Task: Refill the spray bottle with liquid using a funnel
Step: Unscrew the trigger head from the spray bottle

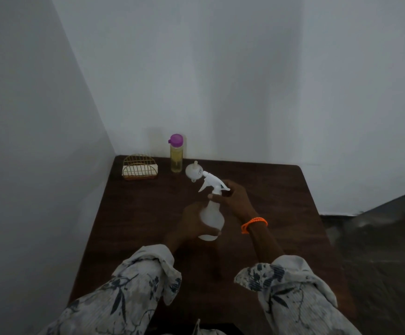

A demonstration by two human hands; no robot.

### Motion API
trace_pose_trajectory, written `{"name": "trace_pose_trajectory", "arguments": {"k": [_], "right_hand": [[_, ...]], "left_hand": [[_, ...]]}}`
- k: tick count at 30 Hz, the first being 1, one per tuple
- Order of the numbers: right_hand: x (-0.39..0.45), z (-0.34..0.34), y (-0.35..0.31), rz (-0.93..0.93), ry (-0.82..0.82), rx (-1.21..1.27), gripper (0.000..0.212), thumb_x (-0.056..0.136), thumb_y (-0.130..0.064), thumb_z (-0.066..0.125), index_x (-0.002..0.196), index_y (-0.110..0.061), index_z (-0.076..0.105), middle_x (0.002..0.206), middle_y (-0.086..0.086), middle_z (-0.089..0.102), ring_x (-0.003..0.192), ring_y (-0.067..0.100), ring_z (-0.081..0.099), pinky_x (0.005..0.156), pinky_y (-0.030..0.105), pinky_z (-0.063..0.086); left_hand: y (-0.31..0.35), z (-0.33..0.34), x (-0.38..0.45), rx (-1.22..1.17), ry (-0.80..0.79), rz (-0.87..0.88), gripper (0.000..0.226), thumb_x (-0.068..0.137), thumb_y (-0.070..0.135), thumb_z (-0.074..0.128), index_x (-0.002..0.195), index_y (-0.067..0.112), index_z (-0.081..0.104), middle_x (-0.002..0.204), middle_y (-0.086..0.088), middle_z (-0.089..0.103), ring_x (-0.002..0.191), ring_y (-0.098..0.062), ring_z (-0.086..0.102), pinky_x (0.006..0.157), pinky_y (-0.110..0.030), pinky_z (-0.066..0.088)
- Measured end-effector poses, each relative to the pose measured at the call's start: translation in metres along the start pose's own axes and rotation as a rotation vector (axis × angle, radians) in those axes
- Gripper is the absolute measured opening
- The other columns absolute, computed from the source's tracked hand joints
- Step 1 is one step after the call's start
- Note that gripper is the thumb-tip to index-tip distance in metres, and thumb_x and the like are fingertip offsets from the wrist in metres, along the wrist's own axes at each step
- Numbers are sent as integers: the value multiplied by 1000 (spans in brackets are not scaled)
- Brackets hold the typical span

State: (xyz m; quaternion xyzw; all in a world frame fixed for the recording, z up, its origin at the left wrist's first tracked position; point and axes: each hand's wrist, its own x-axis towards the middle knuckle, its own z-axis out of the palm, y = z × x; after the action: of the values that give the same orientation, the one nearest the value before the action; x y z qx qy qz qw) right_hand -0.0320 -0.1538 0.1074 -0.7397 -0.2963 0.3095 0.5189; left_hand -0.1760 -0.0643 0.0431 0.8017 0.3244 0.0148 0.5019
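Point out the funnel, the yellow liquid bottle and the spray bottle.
funnel (192, 170): head view, on its white bowl.
yellow liquid bottle (176, 158): head view, on its clear body.
spray bottle (212, 215): head view, on its cloudy body.

A translucent white plastic spray bottle (211, 220) with white trigger head tilts above the table; a white plastic funnel (193, 170) rests spout-up beside a purple-capped bottle of yellow liquid (176, 153).

Dark table (148, 213): wire rack (140, 167), bottle (177, 154), funnel (193, 170).
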Motion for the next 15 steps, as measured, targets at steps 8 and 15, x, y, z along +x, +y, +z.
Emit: {"name": "trace_pose_trajectory", "arguments": {"k": [8,15], "right_hand": [[-1,-3,-3,-20,-31,-64,39,82,-4,79,120,-4,68,109,14,73,103,28,71,90,46,59],[1,-11,-15,-52,43,-103,27,78,-8,84,103,-2,75,98,14,76,94,29,73,86,52,59]], "left_hand": [[-3,-3,-2,-16,-11,20,90,51,44,100,129,22,61,121,12,61,119,-10,60,85,-18,48],[0,-5,1,2,-18,-17,98,51,45,100,135,19,57,135,2,61,123,-12,57,100,-32,51]]}}
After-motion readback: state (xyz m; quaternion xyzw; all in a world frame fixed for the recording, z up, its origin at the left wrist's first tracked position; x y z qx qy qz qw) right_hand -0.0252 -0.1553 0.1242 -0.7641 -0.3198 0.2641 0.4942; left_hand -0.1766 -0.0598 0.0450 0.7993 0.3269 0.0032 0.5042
